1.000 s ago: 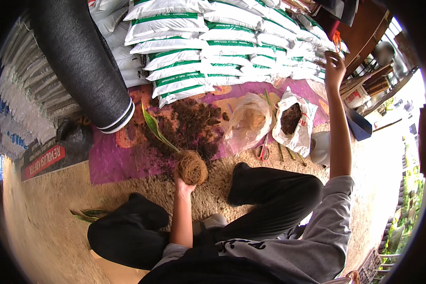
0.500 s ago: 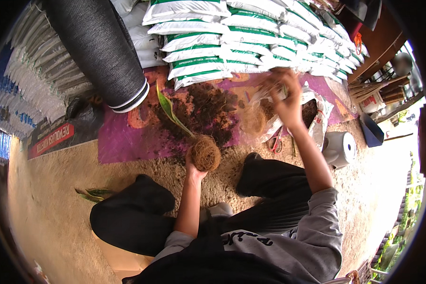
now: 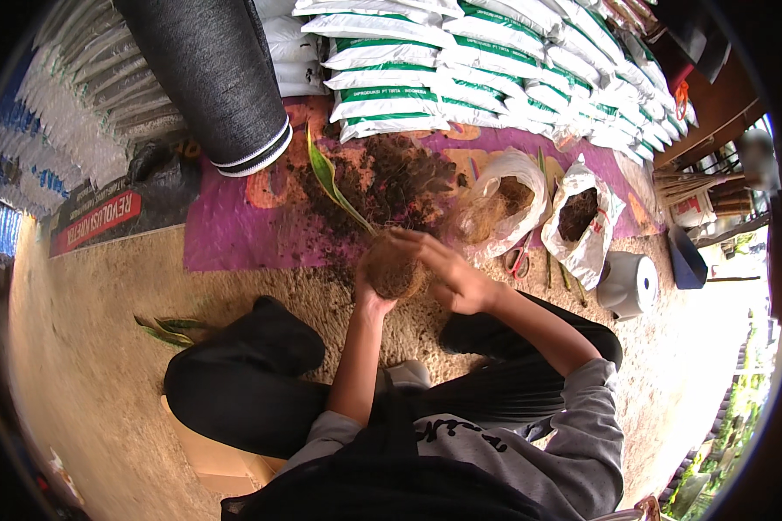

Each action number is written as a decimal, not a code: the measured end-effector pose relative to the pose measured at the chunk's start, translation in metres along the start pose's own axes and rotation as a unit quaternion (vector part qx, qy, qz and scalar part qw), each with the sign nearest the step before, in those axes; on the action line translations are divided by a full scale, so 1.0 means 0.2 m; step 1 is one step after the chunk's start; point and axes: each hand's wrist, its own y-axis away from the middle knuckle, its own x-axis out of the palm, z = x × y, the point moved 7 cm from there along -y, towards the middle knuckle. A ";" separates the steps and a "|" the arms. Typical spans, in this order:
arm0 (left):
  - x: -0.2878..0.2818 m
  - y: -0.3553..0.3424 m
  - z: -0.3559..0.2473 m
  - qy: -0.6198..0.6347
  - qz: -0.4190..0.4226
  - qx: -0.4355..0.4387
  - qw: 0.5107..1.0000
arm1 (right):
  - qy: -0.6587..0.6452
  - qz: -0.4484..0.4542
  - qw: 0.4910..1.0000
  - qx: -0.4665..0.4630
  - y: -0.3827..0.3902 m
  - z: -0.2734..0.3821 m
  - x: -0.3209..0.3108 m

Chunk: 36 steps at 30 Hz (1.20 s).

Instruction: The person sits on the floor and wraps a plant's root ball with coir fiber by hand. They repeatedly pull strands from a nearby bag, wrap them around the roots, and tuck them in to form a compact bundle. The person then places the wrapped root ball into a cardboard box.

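Observation:
My left hand (image 3: 372, 297) is closed under a round ball of brown coconut fibre (image 3: 397, 276), cupping it from below and the left. A snake plant leaf (image 3: 330, 178), green with yellow edges, slants up and left out of the ball. Over the ball's upper right side lies my right hand (image 3: 452, 276), fingers stretched out and somewhat blurred, touching the fibre. The plant's base is hidden inside the ball. Beyond it, dark soil (image 3: 400, 174) is scattered on a purple sheet (image 3: 222, 234).
To the right stand a clear bag of coconut fibre (image 3: 514, 193), a white sack of dark soil (image 3: 579, 214), red-handled scissors (image 3: 518, 262) and a grey-white round container (image 3: 627, 285). A black mesh roll (image 3: 207, 78) and stacked white-green sacks (image 3: 387, 78) line the back. Cut leaves (image 3: 169, 330) lie left.
My right hand has come from above the fibre bag, down and left onto the fibre ball. My left hand still holds the ball. The view has shifted slightly.

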 end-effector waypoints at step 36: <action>0.03 0.01 -0.02 0.012 0.058 0.005 0.998 | 0.160 -0.009 0.987 0.019 0.00 -0.02 0.04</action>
